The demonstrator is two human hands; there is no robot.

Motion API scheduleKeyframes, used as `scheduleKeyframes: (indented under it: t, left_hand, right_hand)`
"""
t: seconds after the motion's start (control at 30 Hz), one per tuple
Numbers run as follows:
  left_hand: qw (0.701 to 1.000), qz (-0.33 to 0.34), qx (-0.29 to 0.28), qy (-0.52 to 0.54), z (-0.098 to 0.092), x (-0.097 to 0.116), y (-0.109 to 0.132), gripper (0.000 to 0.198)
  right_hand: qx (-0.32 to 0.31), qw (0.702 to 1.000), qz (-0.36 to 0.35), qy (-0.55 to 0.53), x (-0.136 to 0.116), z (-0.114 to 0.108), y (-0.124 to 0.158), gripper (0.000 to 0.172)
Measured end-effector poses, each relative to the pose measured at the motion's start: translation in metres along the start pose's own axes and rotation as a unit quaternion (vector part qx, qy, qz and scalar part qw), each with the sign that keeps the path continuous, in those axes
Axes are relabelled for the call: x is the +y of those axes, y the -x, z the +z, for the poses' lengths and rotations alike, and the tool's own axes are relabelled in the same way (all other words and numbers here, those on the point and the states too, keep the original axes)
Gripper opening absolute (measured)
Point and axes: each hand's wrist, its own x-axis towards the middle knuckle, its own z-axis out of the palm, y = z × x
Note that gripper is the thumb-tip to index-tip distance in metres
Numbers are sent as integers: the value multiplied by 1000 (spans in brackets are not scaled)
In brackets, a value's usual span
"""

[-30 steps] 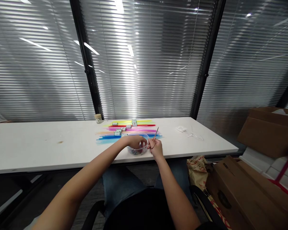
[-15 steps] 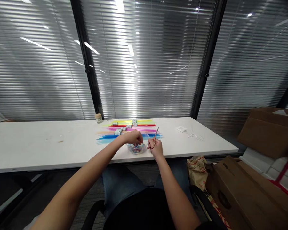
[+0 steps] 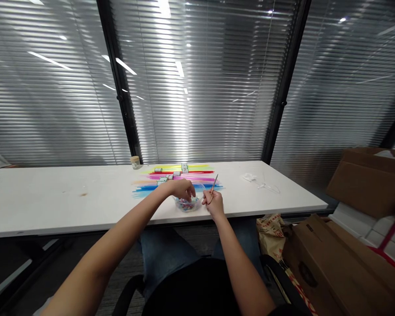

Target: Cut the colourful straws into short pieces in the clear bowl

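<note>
A clear round bowl [image 3: 187,207] of small multicoloured pieces, too small to make out, stands near the table's front edge. My left hand [image 3: 183,189] hangs over it, fingers pointing down and a little apart, with nothing visible in them. Just right of the bowl, my right hand [image 3: 213,204] is closed on scissors [image 3: 213,184], whose blades point up and away from me. A thin clear strand or rim [image 3: 202,186] curves between the two hands; I cannot tell which it is. Behind the hands lie bundles of coloured sticks, the blue sticks [image 3: 145,188] nearest.
Red sticks [image 3: 200,172] and yellow ones lie farther back, with several patterned small packs [image 3: 184,167] on them. A lidded jar [image 3: 135,162] stands by the window. White cord [image 3: 266,188] lies on the right of the white table [image 3: 85,210]. Cardboard boxes [image 3: 349,259] fill the floor to the right.
My left hand's fingers have loosened and spread slightly above the bowl, the hand shifting a little left. My right hand with the scissors has hardly moved.
</note>
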Motion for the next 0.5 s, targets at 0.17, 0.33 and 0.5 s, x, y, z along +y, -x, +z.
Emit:
scheduleKeyframes:
  t: [0.17, 0.33, 0.5]
  left_hand:
    - [995, -15, -34, -88, 3, 12, 3, 59]
    - [994, 13, -34, -103, 11, 12, 0, 50]
    - [994, 72, -16, -82, 18, 11, -8, 36]
  right_hand:
    - [1, 1000, -3, 1, 2, 0, 0, 24]
    - [-4, 1000, -10, -2, 3, 0, -1, 27]
    - [-2, 1000, -17, 2, 2, 0, -1, 27]
